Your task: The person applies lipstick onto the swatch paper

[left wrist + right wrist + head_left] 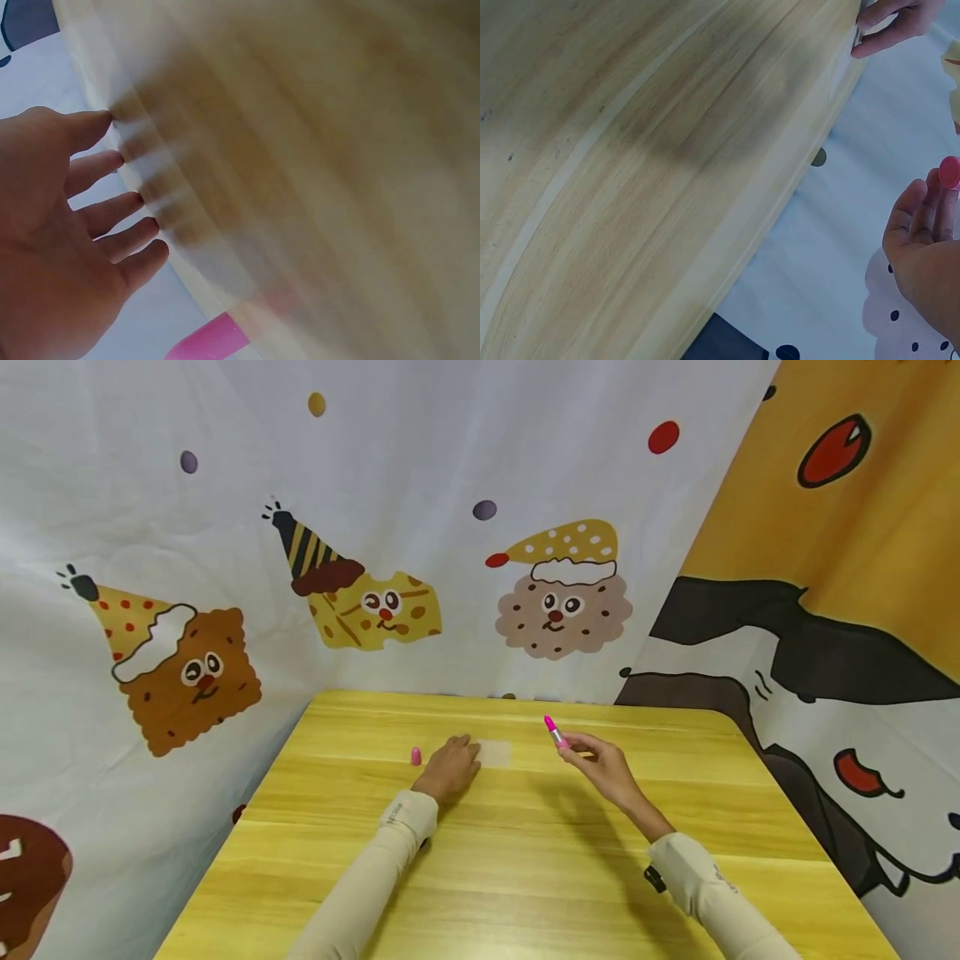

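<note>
A bright pink lipstick (555, 733) with a silver band is pinched in my right hand (606, 768), raised above the table with its pink tip up and to the left. At the frame's edge in the right wrist view, the round pink end of the lipstick (949, 172) shows by the fingers. My left hand (452, 768) reaches down to the table, its spread fingertips on or close to the surface and at the left edge of a pale square piece (497, 753). Left of that hand the pink lipstick cap (416, 756) stands upright.
The wooden table (487, 877) runs back to a white cloth backdrop (420, 468) printed with cartoon food. A yellow and dark printed part (862, 543) hangs at the right.
</note>
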The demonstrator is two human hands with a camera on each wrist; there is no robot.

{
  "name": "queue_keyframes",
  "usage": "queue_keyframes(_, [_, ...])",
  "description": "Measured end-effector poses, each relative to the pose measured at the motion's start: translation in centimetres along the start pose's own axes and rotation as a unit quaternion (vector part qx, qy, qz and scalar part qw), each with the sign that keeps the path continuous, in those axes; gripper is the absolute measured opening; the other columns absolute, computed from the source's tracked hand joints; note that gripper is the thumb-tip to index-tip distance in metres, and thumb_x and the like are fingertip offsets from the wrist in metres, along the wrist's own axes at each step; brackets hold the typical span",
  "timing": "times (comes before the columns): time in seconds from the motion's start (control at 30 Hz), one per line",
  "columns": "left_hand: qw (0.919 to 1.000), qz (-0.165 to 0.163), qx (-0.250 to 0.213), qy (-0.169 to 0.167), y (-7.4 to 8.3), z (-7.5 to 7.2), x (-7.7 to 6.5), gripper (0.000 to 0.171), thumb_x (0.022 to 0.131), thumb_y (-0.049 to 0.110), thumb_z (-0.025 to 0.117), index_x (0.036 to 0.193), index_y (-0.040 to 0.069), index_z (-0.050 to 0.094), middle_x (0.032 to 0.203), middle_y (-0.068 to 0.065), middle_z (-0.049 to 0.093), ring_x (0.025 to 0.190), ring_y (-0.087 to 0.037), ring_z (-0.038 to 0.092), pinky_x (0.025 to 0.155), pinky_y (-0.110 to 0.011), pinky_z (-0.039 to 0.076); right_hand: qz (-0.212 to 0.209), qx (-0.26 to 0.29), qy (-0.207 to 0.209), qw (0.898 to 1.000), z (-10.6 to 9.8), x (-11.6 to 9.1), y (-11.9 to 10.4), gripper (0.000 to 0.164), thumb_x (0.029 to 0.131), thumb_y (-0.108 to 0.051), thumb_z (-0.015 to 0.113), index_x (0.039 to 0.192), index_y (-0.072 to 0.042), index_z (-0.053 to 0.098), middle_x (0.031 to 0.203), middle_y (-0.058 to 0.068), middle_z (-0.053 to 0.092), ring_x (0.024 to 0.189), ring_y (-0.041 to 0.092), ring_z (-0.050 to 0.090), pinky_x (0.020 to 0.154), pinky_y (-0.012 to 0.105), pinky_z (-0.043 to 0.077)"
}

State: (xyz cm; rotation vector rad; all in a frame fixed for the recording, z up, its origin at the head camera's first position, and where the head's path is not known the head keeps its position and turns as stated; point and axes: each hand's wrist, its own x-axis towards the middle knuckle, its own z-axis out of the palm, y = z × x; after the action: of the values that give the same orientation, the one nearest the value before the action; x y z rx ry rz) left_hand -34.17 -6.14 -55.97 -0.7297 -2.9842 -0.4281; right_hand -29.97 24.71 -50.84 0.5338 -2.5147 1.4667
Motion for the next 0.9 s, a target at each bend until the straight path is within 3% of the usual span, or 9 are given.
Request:
queue_keyframes(0.1, [1.0000,0.002,0.006,-0.002,0.0,-0.4,-0.1,0.034,0.107,0.020,0.058,0.136,0.002,0.064,0.148,-0.021,0.055,0.136,-0.039,0.051,0.112,-0.050,0.044,-0.003,0.000,-0.003,1.000,0.1,0.1,-0.3,0.035,0.099,-0.018,0.074,0.133,-0.010,0.071,0.116,0.010,0.075,0.102,0.020,0.071,0.082,0.022,0.058])
queue_keyframes(0.23, [0.9999,0.012,0.004,0.000,0.0,-0.8,-0.5,0.023,0.106,0.019,0.060,0.121,0.006,0.071,0.131,-0.016,0.064,0.122,-0.037,0.059,0.099,-0.051,0.053,-0.001,0.003,-0.008,1.000,0.1,0.2,-0.4,0.035,0.099,-0.021,0.074,0.133,-0.011,0.071,0.116,0.010,0.075,0.102,0.021,0.070,0.083,0.022,0.058])
queue_keyframes(0.33, [0.9996,0.026,-0.001,0.008,0.0,-1.0,-0.9,0.014,0.104,0.017,0.062,0.100,0.009,0.073,0.111,-0.009,0.067,0.107,-0.032,0.063,0.085,-0.047,0.058,0.000,0.003,-0.012,1.000,0.1,0.1,-0.6,0.035,0.099,-0.023,0.073,0.133,-0.013,0.071,0.116,0.009,0.075,0.103,0.025,0.070,0.083,0.022,0.058])
queue_keyframes(0.47, [0.9994,0.032,-0.014,0.009,0.0,-1.4,-1.6,0.021,0.101,0.015,0.066,0.080,0.012,0.066,0.093,-0.003,0.066,0.088,-0.023,0.061,0.067,-0.037,0.053,-0.004,-0.001,-0.015,1.000,0.2,0.0,-0.6,0.035,0.100,-0.022,0.073,0.134,-0.012,0.070,0.117,0.010,0.075,0.104,0.028,0.070,0.083,0.023,0.057])
queue_keyframes(0.6, [0.9991,0.027,-0.031,0.007,0.0,-1.9,-2.5,0.019,0.096,0.013,0.071,0.078,0.012,0.067,0.085,0.001,0.065,0.073,-0.013,0.051,0.057,-0.028,0.042,-0.003,-0.002,-0.020,1.000,0.5,-0.1,-0.6,0.035,0.099,-0.022,0.073,0.133,-0.012,0.071,0.117,0.009,0.075,0.104,0.027,0.070,0.084,0.023,0.058])
queue_keyframes(0.73, [0.9984,0.024,-0.050,0.011,0.0,-2.1,-3.2,0.020,0.091,0.011,0.076,0.073,0.009,0.065,0.076,0.001,0.057,0.065,-0.011,0.042,0.051,-0.026,0.034,-0.001,-0.005,-0.022,1.000,0.8,-0.2,-0.8,0.034,0.099,-0.024,0.074,0.131,-0.012,0.072,0.116,0.008,0.075,0.102,0.025,0.070,0.083,0.023,0.058])
queue_keyframes(0.8, [0.9984,0.024,-0.049,0.014,0.1,-2.0,-3.5,0.022,0.090,0.014,0.078,0.073,0.010,0.064,0.075,0.002,0.056,0.064,-0.012,0.044,0.051,-0.026,0.036,-0.003,-0.008,-0.024,1.000,0.9,-0.2,-0.8,0.035,0.099,-0.025,0.074,0.131,-0.013,0.072,0.116,0.008,0.075,0.102,0.025,0.070,0.082,0.024,0.058])
queue_keyframes(0.9, [0.9985,0.032,-0.038,0.022,0.2,-1.8,-3.9,0.018,0.089,0.022,0.080,0.079,0.011,0.069,0.082,0.003,0.064,0.071,-0.012,0.055,0.058,-0.028,0.047,-0.008,-0.015,-0.026,1.000,1.0,-0.2,-0.6,0.034,0.099,-0.024,0.074,0.131,-0.012,0.072,0.116,0.008,0.075,0.102,0.025,0.070,0.082,0.024,0.058])
